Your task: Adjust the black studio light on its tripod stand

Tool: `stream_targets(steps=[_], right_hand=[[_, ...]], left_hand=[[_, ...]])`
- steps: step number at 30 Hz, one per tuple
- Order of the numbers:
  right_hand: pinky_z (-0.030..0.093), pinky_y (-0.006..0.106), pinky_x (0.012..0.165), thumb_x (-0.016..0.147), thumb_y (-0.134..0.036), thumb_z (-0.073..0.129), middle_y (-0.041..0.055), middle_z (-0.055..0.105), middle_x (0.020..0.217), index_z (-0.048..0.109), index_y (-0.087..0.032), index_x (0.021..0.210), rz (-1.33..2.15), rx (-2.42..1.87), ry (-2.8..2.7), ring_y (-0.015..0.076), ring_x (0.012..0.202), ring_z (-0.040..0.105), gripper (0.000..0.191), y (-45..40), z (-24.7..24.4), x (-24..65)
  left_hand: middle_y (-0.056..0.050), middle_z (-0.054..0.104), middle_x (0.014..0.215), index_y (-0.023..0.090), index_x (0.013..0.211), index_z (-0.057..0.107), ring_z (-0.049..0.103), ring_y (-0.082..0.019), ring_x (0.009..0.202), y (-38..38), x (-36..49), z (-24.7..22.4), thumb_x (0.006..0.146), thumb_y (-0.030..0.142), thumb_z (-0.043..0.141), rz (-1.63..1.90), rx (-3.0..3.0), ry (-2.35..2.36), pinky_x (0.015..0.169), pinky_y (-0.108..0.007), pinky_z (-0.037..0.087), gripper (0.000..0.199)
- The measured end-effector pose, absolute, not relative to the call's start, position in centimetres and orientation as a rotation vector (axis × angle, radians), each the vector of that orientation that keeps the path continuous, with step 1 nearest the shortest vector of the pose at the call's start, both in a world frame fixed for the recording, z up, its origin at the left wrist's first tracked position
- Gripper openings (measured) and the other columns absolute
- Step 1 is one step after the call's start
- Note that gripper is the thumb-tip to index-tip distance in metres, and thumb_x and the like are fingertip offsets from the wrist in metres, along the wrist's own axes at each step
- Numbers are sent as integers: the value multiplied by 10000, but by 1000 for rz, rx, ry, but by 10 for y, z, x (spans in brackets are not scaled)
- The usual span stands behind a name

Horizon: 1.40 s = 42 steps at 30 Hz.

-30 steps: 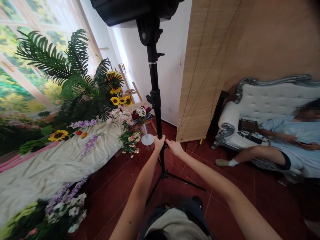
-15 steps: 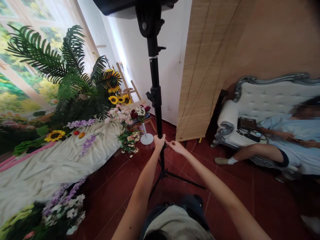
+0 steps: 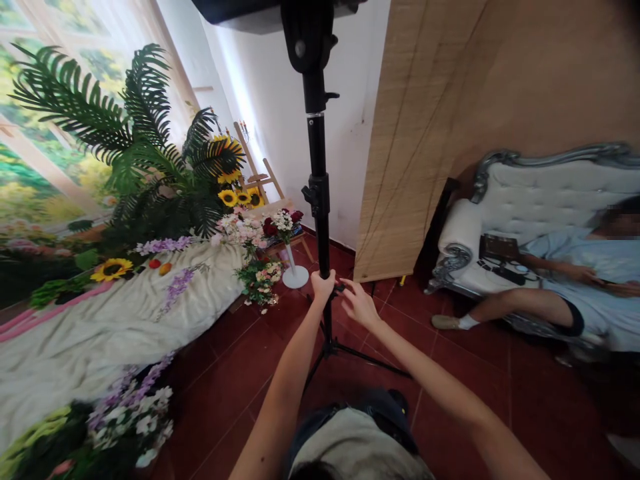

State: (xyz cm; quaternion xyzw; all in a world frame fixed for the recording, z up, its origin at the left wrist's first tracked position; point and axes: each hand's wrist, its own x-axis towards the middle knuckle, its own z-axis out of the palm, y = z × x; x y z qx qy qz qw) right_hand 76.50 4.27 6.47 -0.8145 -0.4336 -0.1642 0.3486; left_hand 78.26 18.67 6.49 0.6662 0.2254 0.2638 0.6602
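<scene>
A black light stand [image 3: 317, 150] rises in front of me, with a large dark fixture [image 3: 245, 15] tilted on its top, cut off by the upper edge. Around the lower pole my left hand [image 3: 323, 285] is closed. My right hand [image 3: 361, 305] is just right of the pole, fingers apart, their tips beside a small dark locking knob [image 3: 339, 289]; I cannot tell whether they touch it. Higher up, a second locking collar [image 3: 317, 195] sits on the pole. Below my hands, the tripod legs [image 3: 373, 361] spread over the floor.
Left, a cream cloth [image 3: 200, 313] bears flowers and fruit beside a palm plant [image 3: 150, 133]. A white flower stand [image 3: 295, 277] is behind the pole. Right are a bamboo blind [image 3: 400, 147] and a tufted sofa [image 3: 530, 190], where a person [image 3: 565, 267] reclines. Red tiles [image 3: 465, 380] cover the floor.
The fingers of my right hand have gone from a pinch at the knob to spread apart. My left hand keeps its grip on the pole. The view has shifted slightly.
</scene>
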Motion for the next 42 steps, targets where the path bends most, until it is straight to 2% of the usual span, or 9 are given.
stream_targets(steps=[3, 5, 9, 13, 17, 22, 29, 34, 42], right_hand=[[436, 412, 894, 756, -161, 516, 68, 465, 1257, 598, -207, 747, -505, -1966, -1099, 227, 1047, 496, 94, 46, 98, 772], [419, 419, 922, 770, -206, 533, 76, 479, 1219, 584, -210, 806, -562, -1820, -993, 225, 1064, 489, 62, 59, 139, 782], [458, 378, 877, 738, -346, 632, 95, 462, 1210, 292, -245, 1275, -503, -1535, -947, 196, 1031, 517, 644, 108, 232, 801], [482, 366, 812, 767, -381, 609, 71, 526, 1058, 149, -247, 1314, -419, -1474, -983, 181, 907, 565, 727, 151, 277, 811], [491, 351, 754, 794, -321, 569, 33, 546, 941, 204, -244, 1270, -427, -1506, -992, 160, 796, 575, 605, 161, 276, 820], [498, 329, 702, 799, -326, 547, 34, 556, 944, 196, -229, 1253, -436, -1513, -1093, 136, 727, 565, 582, 154, 287, 836], [488, 342, 690, 854, -353, 452, 56, 538, 983, 143, -229, 1271, -625, -1556, -1096, 174, 785, 581, 534, 160, 308, 839], [486, 363, 679, 832, -305, 477, 79, 525, 978, 124, -225, 1291, -715, -1654, -1024, 212, 821, 586, 584, 162, 279, 828], [468, 315, 586, 744, -345, 550, 48, 582, 864, 258, -197, 1189, -472, -1799, -976, 202, 690, 595, 551, 141, 199, 814]], left_hand=[[-33, 555, 423, 142, 500, 519, 533, -125, 368, 188, 781, 66, 633, 329, 623, 590, 1513, 490, 379, -203, 421, 251], [-32, 548, 413, 142, 491, 512, 530, -128, 358, 188, 779, 67, 630, 332, 630, 583, 1498, 478, 366, -204, 411, 263], [-33, 551, 408, 137, 513, 517, 506, -118, 327, 187, 776, 70, 626, 344, 636, 543, 1463, 477, 329, -197, 395, 264], [-31, 550, 418, 136, 523, 520, 492, -113, 314, 187, 773, 74, 627, 355, 643, 496, 1440, 487, 315, -205, 395, 272], [-8, 565, 483, 125, 632, 566, 518, -110, 370, 193, 767, 81, 599, 384, 691, 446, 1399, 399, 371, -226, 440, 289], [-30, 646, 771, 152, 822, 599, 621, -131, 656, 202, 758, 76, 549, 360, 753, 485, 1376, 208, 597, -246, 524, 376], [-10, 594, 616, 144, 714, 558, 596, -129, 529, 199, 758, 36, 590, 427, 712, 465, 1448, 261, 504, -251, 503, 345], [-22, 612, 633, 152, 709, 557, 600, -135, 531, 198, 760, 33, 587, 422, 711, 509, 1475, 286, 506, -256, 508, 334], [-13, 607, 622, 149, 732, 557, 597, -141, 546, 200, 760, 31, 594, 393, 706, 491, 1457, 260, 552, -277, 510, 317]])
